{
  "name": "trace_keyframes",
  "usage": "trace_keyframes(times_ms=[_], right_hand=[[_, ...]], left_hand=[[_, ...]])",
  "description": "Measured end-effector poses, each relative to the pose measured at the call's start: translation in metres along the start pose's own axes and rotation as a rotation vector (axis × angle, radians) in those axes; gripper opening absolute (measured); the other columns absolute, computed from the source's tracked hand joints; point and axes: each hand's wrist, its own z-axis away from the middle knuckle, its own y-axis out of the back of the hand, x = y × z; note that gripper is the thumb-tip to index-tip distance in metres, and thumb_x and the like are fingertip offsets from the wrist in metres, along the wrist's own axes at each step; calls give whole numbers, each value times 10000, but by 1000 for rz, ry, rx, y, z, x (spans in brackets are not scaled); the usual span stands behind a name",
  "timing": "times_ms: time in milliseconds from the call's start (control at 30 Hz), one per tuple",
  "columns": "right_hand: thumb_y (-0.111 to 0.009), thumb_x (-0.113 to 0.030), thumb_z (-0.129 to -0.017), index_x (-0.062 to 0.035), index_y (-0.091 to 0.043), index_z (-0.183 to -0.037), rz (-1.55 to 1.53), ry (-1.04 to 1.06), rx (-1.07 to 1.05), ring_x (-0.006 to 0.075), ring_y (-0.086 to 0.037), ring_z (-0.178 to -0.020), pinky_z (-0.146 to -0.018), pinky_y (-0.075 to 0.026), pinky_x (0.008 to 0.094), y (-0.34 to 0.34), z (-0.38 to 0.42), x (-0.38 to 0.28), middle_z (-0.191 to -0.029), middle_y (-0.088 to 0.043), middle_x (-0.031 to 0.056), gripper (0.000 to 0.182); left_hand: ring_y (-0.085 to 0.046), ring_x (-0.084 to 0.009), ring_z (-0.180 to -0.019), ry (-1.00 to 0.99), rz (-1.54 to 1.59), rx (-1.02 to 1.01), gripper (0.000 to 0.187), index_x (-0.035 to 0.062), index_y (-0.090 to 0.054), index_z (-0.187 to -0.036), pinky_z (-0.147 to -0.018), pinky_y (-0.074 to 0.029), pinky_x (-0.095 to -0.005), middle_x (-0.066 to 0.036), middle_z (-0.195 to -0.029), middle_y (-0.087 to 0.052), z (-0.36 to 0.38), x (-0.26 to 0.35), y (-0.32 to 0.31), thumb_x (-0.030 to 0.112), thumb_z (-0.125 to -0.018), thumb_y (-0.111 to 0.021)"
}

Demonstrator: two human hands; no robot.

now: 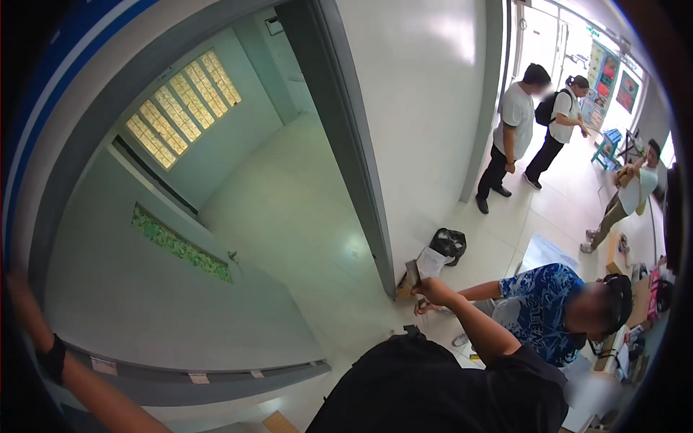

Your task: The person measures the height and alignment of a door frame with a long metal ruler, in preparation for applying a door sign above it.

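Observation:
My right hand is closed on a flat, dark grey tool, held up beside the foot of the grey door frame. What kind of tool it is, I cannot make out. My left arm, with a black band at the wrist, reaches up along the far left edge. The left hand is dark and blurred there, near the blue and white edge, and its fingers cannot be made out. Just below my right hand is another person's hand.
A person in a blue patterned shirt is close on my right. Three people stand farther back. A black plastic bag and papers lie by the white wall. A grey-green door stands at left.

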Motion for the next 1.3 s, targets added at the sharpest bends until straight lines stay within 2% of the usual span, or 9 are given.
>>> trace_keyframes(times_ms=[200,333,400,467,600,667,767,867,1300], right_hand=[[-724,-256,-923,-52,-780,-1056,-2,-214,-38,241,-728,-865,-812,-540,387,8,5,-10,-939,-757,171,250],[-729,-317,-923,-66,-773,-1096,117,-163,-54,274,-739,-941,-827,-544,404,20,-1,-4,-1006,-774,146,307],[-724,-334,-926,-50,-769,-1106,88,-109,-115,307,-732,-994,-874,-548,403,39,-7,-18,-1091,-764,165,339],[-756,-299,-922,-43,-686,-1286,137,6,-58,328,-705,-1098,-946,-542,396,61,-23,-42,-1198,-732,185,450],[-738,-158,-938,-3,-534,-1431,-128,480,437,268,-616,-1266,-1047,-504,391,172,-52,-227,-1351,-653,156,555],[-618,-333,-1045,31,-463,-1488,-574,938,544,261,-598,-1268,-1072,-491,409,238,-53,-331,-1359,-620,174,594],[-544,-377,-1076,95,-379,-1497,-842,1124,540,304,-652,-1194,-1038,-538,432,301,-39,-468,-1346,-606,233,654],[-586,-328,-1062,114,-433,-1430,-749,1008,209,283,-703,-1089,-978,-580,403,327,-47,-497,-1254,-659,222,595],[-790,-64,-887,24,-669,-1236,-884,1022,-78,201,-705,-1072,-985,-570,368,264,-79,-440,-1163,-743,114,380]], left_hand=[[-580,-346,-1296,99,-127,-99,726,103,-385,-1580,-1077,-459,-466,-221,-1490,-528,114,-211,-163,-62,-910,-612],[-657,-270,-1241,178,-157,-163,806,134,-366,-1588,-1040,-551,-379,-159,-1492,-560,98,-172,-122,-152,-876,-616],[-675,-311,-1209,32,-144,-46,818,192,-350,-1606,-1040,-554,-384,-151,-1485,-569,92,-165,-111,-126,-901,-618],[-530,-268,-1387,128,17,-63,922,343,-381,-1584,-1156,-492,-427,-57,-1554,-501,95,-165,-111,-133,-838,-639],[-479,-323,-1427,8,-183,-14,901,356,-356,-1594,-1128,-488,-570,-19,-1599,-438,98,-171,-93,33,-850,-747],[-426,-360,-1462,50,-206,-42,921,354,-342,-1603,-1130,-436,-654,-14,-1624,-396,106,-153,-73,103,-835,-785],[-393,-424,-1470,119,-157,-56,938,306,-352,-1608,-1159,-368,-677,-29,-1639,-380,125,-134,-45,187,-804,-819],[-373,-450,-1475,176,-137,-66,957,263,-361,-1607,-1160,-328,-710,-66,-1643,-372,146,-117,-14,348,-786,-844],[-172,-525,-1521,325,-106,-123,1035,198,-249,-1633,-1163,-238,-760,-213,-1619,-237,287,-73,39,541,-822,-793]])
